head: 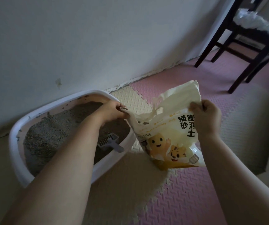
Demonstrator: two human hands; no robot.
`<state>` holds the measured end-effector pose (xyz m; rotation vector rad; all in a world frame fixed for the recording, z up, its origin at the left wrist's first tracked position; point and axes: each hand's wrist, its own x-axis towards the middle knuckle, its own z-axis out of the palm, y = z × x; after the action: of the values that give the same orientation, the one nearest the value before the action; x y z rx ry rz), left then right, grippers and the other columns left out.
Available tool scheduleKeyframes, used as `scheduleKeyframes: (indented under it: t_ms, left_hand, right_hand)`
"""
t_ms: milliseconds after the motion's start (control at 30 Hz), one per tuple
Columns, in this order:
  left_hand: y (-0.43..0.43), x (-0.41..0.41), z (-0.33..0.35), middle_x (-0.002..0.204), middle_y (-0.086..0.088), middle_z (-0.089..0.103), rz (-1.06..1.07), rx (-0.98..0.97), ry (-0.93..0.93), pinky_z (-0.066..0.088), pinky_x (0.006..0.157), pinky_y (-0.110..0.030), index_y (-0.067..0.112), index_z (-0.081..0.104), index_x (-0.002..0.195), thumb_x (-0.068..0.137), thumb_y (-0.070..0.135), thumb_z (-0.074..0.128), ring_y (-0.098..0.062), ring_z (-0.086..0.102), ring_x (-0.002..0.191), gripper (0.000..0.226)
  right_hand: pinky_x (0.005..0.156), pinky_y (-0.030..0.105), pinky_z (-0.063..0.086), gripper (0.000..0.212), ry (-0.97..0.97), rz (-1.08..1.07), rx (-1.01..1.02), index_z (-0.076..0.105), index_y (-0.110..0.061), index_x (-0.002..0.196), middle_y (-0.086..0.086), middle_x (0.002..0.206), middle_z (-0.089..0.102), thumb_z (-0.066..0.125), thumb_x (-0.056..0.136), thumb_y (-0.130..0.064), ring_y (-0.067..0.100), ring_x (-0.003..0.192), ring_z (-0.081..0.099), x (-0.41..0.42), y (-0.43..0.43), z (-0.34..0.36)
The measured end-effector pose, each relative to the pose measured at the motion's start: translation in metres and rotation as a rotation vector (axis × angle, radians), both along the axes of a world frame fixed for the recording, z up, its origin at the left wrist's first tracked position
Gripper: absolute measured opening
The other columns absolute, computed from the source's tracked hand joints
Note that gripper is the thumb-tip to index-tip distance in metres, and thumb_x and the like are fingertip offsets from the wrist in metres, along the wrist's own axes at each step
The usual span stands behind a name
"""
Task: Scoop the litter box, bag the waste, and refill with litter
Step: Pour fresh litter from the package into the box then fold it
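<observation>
Litter box sits against the wall at left, with grey litter inside and the scoop lying at its right end. Your left hand pinches the torn corner of the litter bag over the box's right rim. The bag itself hangs just beside the box. Your right hand is clamped on its top edge. Spread the mouth wide, carry it over the box before tipping, pour slowly, and avoid burying the scoop.

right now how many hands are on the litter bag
2. The left hand pinches a top corner of the bag by the box; the right hand grips its other top edge.
</observation>
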<state>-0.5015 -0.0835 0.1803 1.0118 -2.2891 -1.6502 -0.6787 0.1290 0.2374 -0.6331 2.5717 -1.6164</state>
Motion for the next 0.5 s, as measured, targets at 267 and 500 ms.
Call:
scheduleKeyframes:
  t_ms: [267,500]
  left_hand:
    - [0.021,-0.039,0.021,0.093,-0.002,0.07,-0.036,-0.029,0.065,0.051,0.073,-0.026,0.017,0.066,0.105,0.079,0.015,0.075,-0.016,0.066,0.087,0.027]
    - [0.042,-0.073,0.037,0.09,-0.002,0.07,-0.075,-0.136,0.131,0.054,0.086,-0.037,0.014,0.068,0.099,0.077,0.021,0.077,-0.016,0.067,0.087,0.024]
  right_hand:
    - [0.07,0.043,0.052,0.014,-0.098,-0.139,-0.064,0.063,-0.021,0.075,-0.001,0.071,0.063,0.064,0.089,-0.021,0.019,0.067,0.052,-0.021,0.034,0.006]
    - [0.081,0.047,0.057,0.01,-0.166,-0.295,-0.156,0.062,-0.018,0.079,0.002,0.081,0.064,0.063,0.089,-0.02,0.027,0.083,0.064,-0.04,0.061,0.011]
